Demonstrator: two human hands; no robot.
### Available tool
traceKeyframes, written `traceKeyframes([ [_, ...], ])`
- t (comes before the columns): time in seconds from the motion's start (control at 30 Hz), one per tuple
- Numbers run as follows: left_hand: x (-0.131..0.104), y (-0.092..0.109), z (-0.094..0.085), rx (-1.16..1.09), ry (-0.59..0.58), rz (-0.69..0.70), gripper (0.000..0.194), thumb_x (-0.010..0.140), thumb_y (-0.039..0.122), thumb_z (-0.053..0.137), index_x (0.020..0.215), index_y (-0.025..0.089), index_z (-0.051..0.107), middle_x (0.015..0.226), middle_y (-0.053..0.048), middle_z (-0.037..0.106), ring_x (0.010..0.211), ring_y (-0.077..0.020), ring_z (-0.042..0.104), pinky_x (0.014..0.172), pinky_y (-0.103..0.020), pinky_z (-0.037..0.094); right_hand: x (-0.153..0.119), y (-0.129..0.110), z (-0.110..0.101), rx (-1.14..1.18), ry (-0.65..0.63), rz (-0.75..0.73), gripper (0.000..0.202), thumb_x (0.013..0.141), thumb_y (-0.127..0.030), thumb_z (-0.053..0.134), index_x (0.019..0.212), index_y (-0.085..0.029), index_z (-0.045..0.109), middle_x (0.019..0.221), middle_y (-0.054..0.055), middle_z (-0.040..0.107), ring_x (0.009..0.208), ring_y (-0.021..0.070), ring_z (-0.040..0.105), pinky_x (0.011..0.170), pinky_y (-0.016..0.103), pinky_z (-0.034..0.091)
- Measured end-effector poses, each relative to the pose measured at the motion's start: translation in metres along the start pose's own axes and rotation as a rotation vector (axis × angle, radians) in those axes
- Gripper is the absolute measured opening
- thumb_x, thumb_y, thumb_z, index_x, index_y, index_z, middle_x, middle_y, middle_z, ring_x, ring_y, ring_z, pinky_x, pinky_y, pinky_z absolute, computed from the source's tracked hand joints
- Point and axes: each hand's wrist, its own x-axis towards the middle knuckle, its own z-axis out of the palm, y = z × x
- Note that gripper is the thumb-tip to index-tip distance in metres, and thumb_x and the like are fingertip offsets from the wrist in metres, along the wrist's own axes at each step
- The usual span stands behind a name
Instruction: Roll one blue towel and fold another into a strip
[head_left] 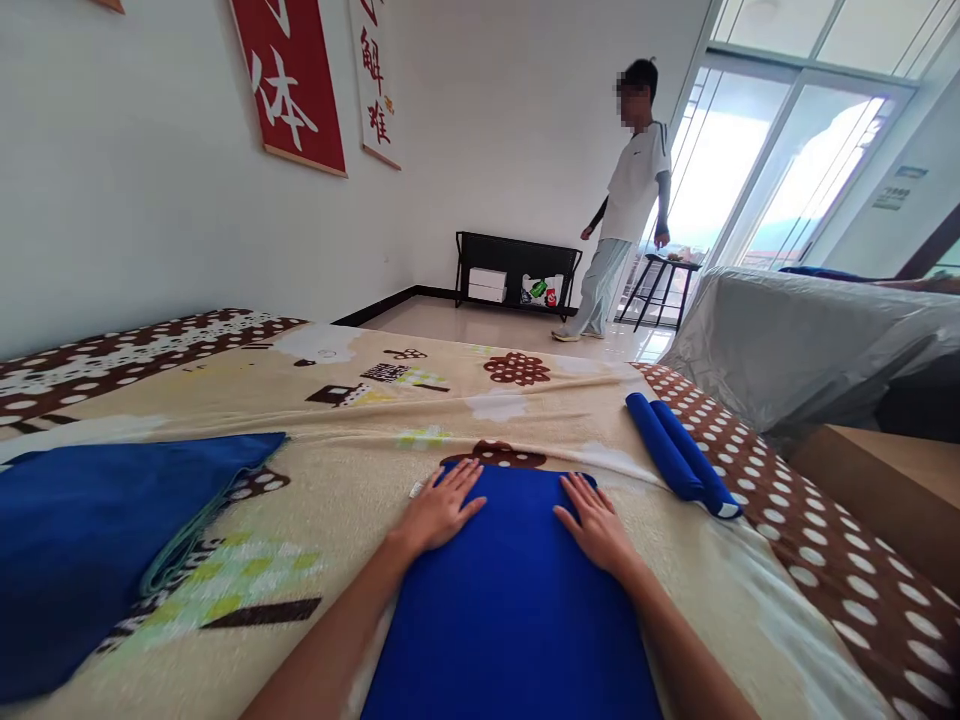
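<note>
A blue cloth (pixel 510 600) lies spread flat in front of me on a patterned blanket (pixel 360 420), its near end running out of view. My left hand (pixel 442 505) rests on its far left corner, palm down with the fingers stretched out. On the far right corner lies my right hand (pixel 592 515), also flat with fingers apart. A small white tag shows beside the left hand. To the right are two rolled blue cloths (pixel 679 450), side by side. At the left sits a stack of folded blue cloths (pixel 142 520) with greenish edges showing.
Across the room a person (pixel 630 190) stands near a black stool (pixel 664 285). A black rack (pixel 517 270) holds white boxes and a bag by the wall. Right of the blanket are a cardboard box (pixel 877 490) and a plastic-covered piece of furniture (pixel 810 340).
</note>
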Motion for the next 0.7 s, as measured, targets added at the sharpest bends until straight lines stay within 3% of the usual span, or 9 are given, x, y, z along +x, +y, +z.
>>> traceKeyframes([
  [0.1, -0.007, -0.021, -0.006, 0.06, 0.056, -0.142, 0.066, 0.099, 0.056, 0.03, 0.154, 0.019, 0.029, 0.159, -0.014, 0.032, 0.148, -0.0294, 0.029, 0.119, -0.057, 0.015, -0.007, 0.031, -0.01, -0.043, 0.022, 0.123, 0.069, 0.1, -0.059, 0.029, 0.155, -0.017, 0.029, 0.159, 0.011, 0.031, 0.149, 0.0239, 0.026, 0.122, 0.05, 0.016],
  [0.17, -0.011, -0.019, -0.011, 0.094, 0.087, -0.172, 0.065, 0.099, 0.053, 0.031, 0.153, 0.017, 0.032, 0.157, -0.017, 0.034, 0.147, -0.0327, 0.03, 0.118, -0.063, 0.012, -0.009, 0.035, -0.016, -0.065, 0.029, 0.151, 0.068, 0.1, -0.058, 0.03, 0.154, -0.016, 0.031, 0.157, 0.012, 0.034, 0.148, 0.0246, 0.027, 0.122, 0.051, 0.016],
  [0.27, -0.02, 0.006, -0.015, 0.127, 0.117, -0.105, 0.06, 0.101, 0.047, 0.029, 0.153, 0.018, 0.031, 0.16, -0.017, 0.029, 0.15, -0.0329, 0.024, 0.118, -0.065, 0.003, -0.015, 0.015, -0.018, -0.09, 0.048, 0.129, 0.068, 0.101, -0.056, 0.029, 0.154, -0.014, 0.03, 0.158, 0.014, 0.03, 0.15, 0.0271, 0.022, 0.122, 0.055, 0.012],
  [0.37, -0.031, 0.041, -0.008, 0.118, 0.074, 0.089, 0.058, 0.102, 0.049, 0.03, 0.156, 0.028, 0.02, 0.163, -0.005, 0.024, 0.151, -0.0226, 0.022, 0.123, -0.05, 0.01, -0.025, -0.021, -0.012, -0.086, 0.011, -0.014, 0.067, 0.101, -0.057, 0.028, 0.156, -0.02, 0.026, 0.161, 0.006, 0.022, 0.151, 0.0201, 0.017, 0.124, 0.045, 0.014],
  [0.47, -0.039, 0.062, 0.002, 0.096, -0.002, 0.238, 0.058, 0.101, 0.052, 0.033, 0.155, 0.038, 0.017, 0.161, 0.004, 0.029, 0.148, -0.014, 0.028, 0.121, -0.035, 0.02, -0.035, -0.047, -0.004, -0.073, -0.06, -0.132, 0.063, 0.101, -0.059, 0.028, 0.155, -0.028, 0.027, 0.16, -0.002, 0.025, 0.15, 0.0137, 0.021, 0.123, 0.037, 0.019],
  [0.53, -0.046, 0.06, 0.004, 0.097, -0.024, 0.245, 0.057, 0.101, 0.052, 0.033, 0.154, 0.038, 0.018, 0.16, 0.004, 0.031, 0.147, -0.0139, 0.03, 0.12, -0.035, 0.022, -0.043, -0.049, -0.004, -0.08, -0.072, -0.131, 0.062, 0.101, -0.058, 0.028, 0.155, -0.028, 0.027, 0.16, -0.002, 0.026, 0.149, 0.0146, 0.022, 0.123, 0.04, 0.02],
  [0.7, -0.086, 0.025, -0.008, 0.151, 0.021, 0.107, 0.057, 0.102, 0.051, 0.033, 0.154, 0.035, 0.018, 0.161, -0.001, 0.03, 0.147, -0.0219, 0.032, 0.117, -0.047, 0.027, -0.082, -0.019, -0.019, -0.129, -0.016, -0.001, 0.061, 0.102, -0.052, 0.03, 0.154, -0.021, 0.029, 0.159, 0.003, 0.029, 0.148, 0.0212, 0.026, 0.12, 0.049, 0.028],
])
